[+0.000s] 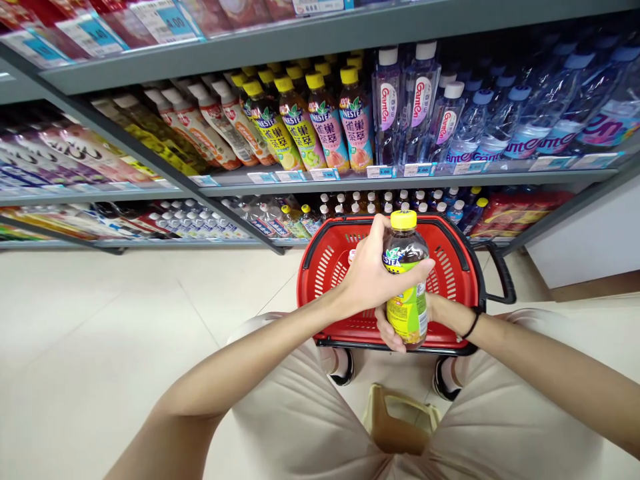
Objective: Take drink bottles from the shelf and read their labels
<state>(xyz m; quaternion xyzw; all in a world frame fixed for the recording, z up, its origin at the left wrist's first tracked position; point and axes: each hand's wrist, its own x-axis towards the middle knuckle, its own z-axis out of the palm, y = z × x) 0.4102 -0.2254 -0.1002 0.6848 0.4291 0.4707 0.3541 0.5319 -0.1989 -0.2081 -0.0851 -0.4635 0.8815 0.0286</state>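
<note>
A Nestea bottle [407,307] with a yellow cap and a yellow-green label is held upright over the red shopping basket [320,263]. My left hand [367,270] wraps round its upper part, thumb across the front and fingers near the shoulder. Lower down, my right hand [393,330] grips the bottle from behind, with its fingertips showing at the bottom left; a dark band circles that wrist. The basket stands on the floor between my feet and the shelf. Inside it, a small white and red item [352,256] is mostly hidden by my left hand.
Ahead, the middle shelf [300,183] carries rows of Nestea bottles [327,127], orange drinks [200,120] and water bottles [480,120]. Smaller bottles [373,202] fill the bottom shelf. The basket's black handle [507,277] juts to the right. A yellowish stool [400,427] is between my legs.
</note>
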